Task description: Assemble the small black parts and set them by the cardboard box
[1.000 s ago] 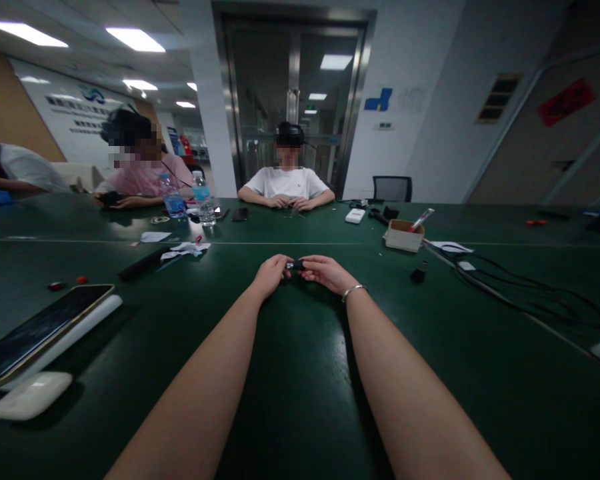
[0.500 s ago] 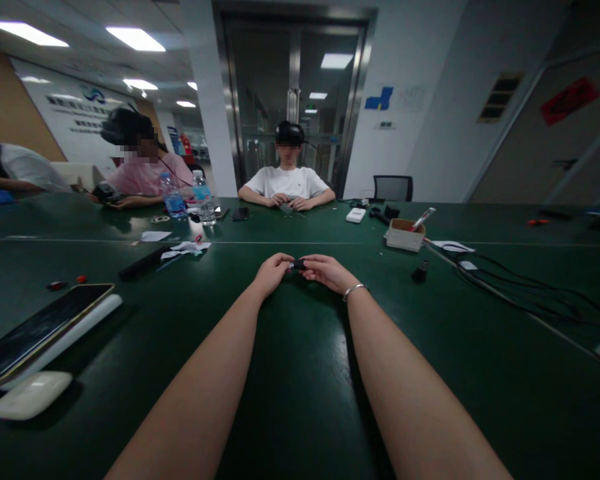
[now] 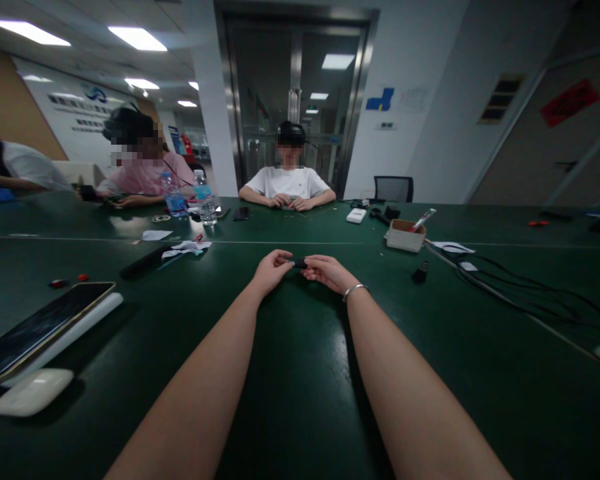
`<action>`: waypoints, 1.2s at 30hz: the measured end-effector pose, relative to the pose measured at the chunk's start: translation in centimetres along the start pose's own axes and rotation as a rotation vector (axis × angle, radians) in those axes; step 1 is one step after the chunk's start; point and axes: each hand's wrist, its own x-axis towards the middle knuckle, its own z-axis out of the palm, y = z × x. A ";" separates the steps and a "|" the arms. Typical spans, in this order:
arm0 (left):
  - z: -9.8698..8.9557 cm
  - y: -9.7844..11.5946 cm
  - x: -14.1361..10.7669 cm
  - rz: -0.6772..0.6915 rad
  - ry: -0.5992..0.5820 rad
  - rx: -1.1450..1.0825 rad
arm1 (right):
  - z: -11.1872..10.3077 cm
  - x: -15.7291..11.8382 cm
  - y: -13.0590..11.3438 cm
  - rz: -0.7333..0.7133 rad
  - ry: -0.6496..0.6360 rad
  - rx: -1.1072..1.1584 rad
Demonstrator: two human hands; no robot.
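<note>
Over the middle of the green table, a small dark object (image 3: pixel 300 264) with a pale, shiny left end is held between my two hands. Its exact kind is too small to make out. My right hand (image 3: pixel 329 272) pinches the black part between thumb and fingers, and a silver bangle (image 3: pixel 355 291) circles that wrist. At the pale end is my left hand (image 3: pixel 273 270), its thumb against the tip and its index finger slightly raised above it. A similar small black piece (image 3: pixel 420 272) stands on the table to the right.
An open box (image 3: pixel 405 236), black cables (image 3: pixel 525 283) and paper lie to the right. On the left are a phone (image 3: pixel 45 323), a white rounded case (image 3: pixel 34 392), a black bar (image 3: pixel 147 262) and crumpled tissue (image 3: pixel 186 249). Water bottles (image 3: pixel 205 203) and a seated person (image 3: pixel 290 183) are across the table.
My left index finger has lifted a little from the object, and the left hand has shifted slightly left. My right hand keeps its pinch, almost unmoved.
</note>
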 end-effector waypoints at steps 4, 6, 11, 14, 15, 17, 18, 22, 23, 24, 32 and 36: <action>0.3 -0.5 0.1 -0.058 -0.034 0.013 | -0.1 0.1 0.1 0.006 -0.013 0.002; 0.4 -0.9 0.2 -0.019 -0.032 0.045 | -0.1 0.2 0.1 0.006 -0.020 0.005; 0.2 -1.1 0.2 0.070 0.000 0.073 | -0.1 0.2 0.2 0.005 -0.022 0.003; 0.0 -0.6 0.1 0.082 -0.004 0.055 | 0.0 0.1 0.0 0.006 -0.015 -0.017; 0.0 -0.5 0.1 0.084 -0.009 0.052 | 0.0 0.0 -0.1 0.008 -0.014 -0.034; -0.1 -0.4 0.0 0.086 -0.022 0.043 | 0.1 0.0 -0.2 0.017 -0.011 -0.075; -0.1 -0.3 0.0 0.088 -0.026 0.040 | 0.2 -0.1 -0.2 0.022 -0.006 -0.095; -0.2 -0.4 0.0 0.099 -0.031 0.041 | 0.2 -0.2 -0.3 0.029 0.002 -0.114; -0.2 -0.5 0.0 0.100 -0.032 0.043 | 0.2 -0.3 -0.3 0.019 -0.005 -0.102; -0.2 -0.5 0.1 0.101 -0.034 0.044 | 0.2 -0.4 -0.3 0.002 -0.014 -0.086; -0.1 -0.8 0.3 0.129 -0.032 0.016 | 0.6 -0.3 -0.5 0.017 0.012 -0.195; 0.0 -0.8 0.3 0.111 -0.016 0.037 | 0.7 -0.2 -0.5 -0.034 -0.001 -0.198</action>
